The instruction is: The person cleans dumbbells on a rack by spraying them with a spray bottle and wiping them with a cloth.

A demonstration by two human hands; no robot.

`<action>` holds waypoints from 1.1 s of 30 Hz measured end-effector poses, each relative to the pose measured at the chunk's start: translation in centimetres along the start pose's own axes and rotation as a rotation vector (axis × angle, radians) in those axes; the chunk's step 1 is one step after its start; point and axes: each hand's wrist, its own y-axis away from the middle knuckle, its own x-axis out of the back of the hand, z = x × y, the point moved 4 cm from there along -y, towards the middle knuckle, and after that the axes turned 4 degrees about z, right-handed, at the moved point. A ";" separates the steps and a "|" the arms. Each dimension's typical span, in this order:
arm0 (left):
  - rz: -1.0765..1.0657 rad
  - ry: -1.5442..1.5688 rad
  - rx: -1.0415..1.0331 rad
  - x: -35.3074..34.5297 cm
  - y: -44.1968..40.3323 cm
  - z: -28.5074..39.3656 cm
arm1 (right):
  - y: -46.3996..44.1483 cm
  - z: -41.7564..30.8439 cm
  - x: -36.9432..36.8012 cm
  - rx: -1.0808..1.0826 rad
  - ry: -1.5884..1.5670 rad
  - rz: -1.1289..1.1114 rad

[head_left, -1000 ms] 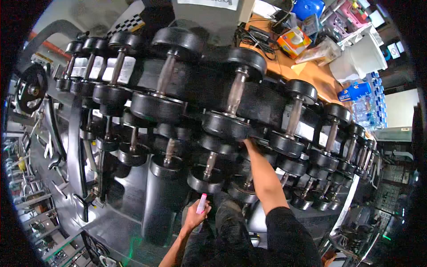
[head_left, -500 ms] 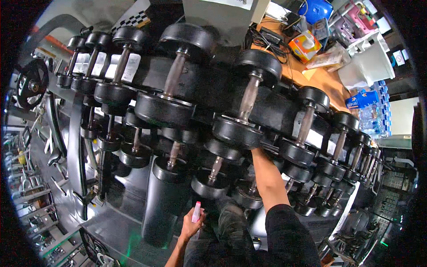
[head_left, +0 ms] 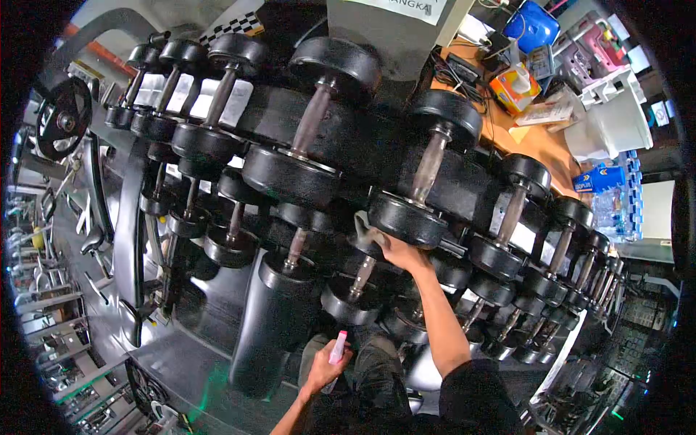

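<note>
My left hand point(head_left: 326, 368) is closed around what looks like a spray bottle point(head_left: 338, 347) with a pink-and-white head and a red tip; most of its body is hidden by the fingers and sleeve. Between the two dumbbell rows, my right hand point(head_left: 399, 251) is closed on a grey cloth point(head_left: 366, 230). That hand is beside the lower head of a large upper-row dumbbell point(head_left: 429, 168), and partly under it. Just below the cloth stands a lower-row dumbbell point(head_left: 360, 279). Whether the cloth touches either dumbbell I cannot tell.
Another large dumbbell point(head_left: 313, 119) sits left on the upper row. A black padded bench point(head_left: 254, 333) stands below the rack. Behind, a wooden desk point(head_left: 540, 148) carries cables, a tissue box point(head_left: 515, 88) and a white bin point(head_left: 612, 123). Bottled water is at right.
My right hand has come out from behind the upper dumbbell, moving left, and the cloth now shows. My left hand still holds the bottle. The view has shifted slightly.
</note>
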 end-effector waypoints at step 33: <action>-0.155 0.113 -0.033 5.0 -1.6 -0.1 | 7.5 -2.0 -17.7 -0.865 -2.542 0.169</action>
